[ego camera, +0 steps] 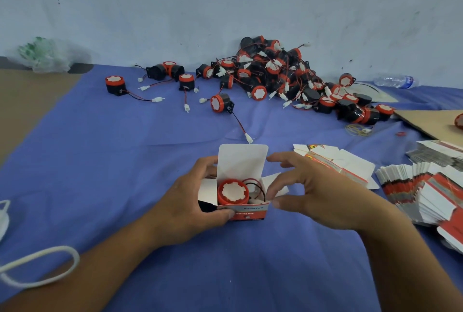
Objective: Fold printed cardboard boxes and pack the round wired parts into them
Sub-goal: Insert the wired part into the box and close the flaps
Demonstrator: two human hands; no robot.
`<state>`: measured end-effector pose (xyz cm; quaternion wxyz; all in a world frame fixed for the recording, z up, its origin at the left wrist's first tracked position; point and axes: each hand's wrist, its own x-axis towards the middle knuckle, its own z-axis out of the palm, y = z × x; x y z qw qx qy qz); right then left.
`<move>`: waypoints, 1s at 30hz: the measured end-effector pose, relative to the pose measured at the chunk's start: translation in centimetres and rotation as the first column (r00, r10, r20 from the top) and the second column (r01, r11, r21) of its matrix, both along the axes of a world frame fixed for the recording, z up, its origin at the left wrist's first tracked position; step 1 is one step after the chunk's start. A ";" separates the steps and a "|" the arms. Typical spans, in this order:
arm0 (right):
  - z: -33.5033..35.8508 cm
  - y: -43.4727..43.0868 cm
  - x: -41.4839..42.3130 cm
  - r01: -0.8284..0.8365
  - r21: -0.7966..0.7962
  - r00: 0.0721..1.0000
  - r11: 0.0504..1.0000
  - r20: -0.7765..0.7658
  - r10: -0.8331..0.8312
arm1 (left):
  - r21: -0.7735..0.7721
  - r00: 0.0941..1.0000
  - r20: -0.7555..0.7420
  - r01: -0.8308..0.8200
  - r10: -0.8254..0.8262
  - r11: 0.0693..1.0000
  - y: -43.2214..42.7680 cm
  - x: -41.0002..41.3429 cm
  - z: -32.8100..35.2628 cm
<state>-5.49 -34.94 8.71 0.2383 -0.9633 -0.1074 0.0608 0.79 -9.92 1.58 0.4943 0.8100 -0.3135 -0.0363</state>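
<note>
The left hand and right hand are bare. Both forearms are bare too. The nails are short.

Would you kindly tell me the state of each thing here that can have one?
box: open, lid flap upright, side flaps out.
round part: inside the box, red face up.
left hand: grips the box.
right hand: pinches the box's right flap.
flat boxes: unfolded, fanned in a stack.
pile of parts: loose, unpacked.
water bottle: lying on its side.
</note>
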 end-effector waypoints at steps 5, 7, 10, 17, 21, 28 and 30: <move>-0.3 1.4 -0.1 -0.021 -0.158 1.000 0.987 -0.011 0.019 | 0.009 1.000 0.019 0.009 -0.009 1.000 0.0 0.1 -0.1; -0.5 1.8 0.0 -0.016 -0.206 1.000 0.978 0.007 0.018 | 0.012 1.000 0.027 0.008 -0.008 1.000 0.1 0.1 -0.1; -1.2 1.5 0.1 -0.063 -0.199 0.998 0.978 0.003 0.065 | -0.002 1.000 0.004 0.012 -0.012 1.000 0.1 0.2 -0.1; -3.6 -0.2 0.3 0.072 0.385 0.996 0.920 -0.074 -0.047 | 0.012 0.998 -0.048 0.040 -0.040 0.999 0.5 0.7 0.0; -5.1 0.6 0.7 0.040 0.455 0.999 0.890 -0.043 -0.023 | 0.012 0.998 -0.047 0.049 -0.049 0.999 0.5 0.6 -0.1; -5.9 0.7 1.5 0.092 0.497 0.983 0.863 0.094 -0.160 | -0.286 0.988 -0.147 -0.090 0.049 0.954 0.2 1.2 -1.1; -6.2 0.7 1.8 0.118 0.522 0.976 0.845 0.098 -0.197 | -0.247 0.992 -0.111 -0.086 0.060 0.965 0.2 1.2 -1.0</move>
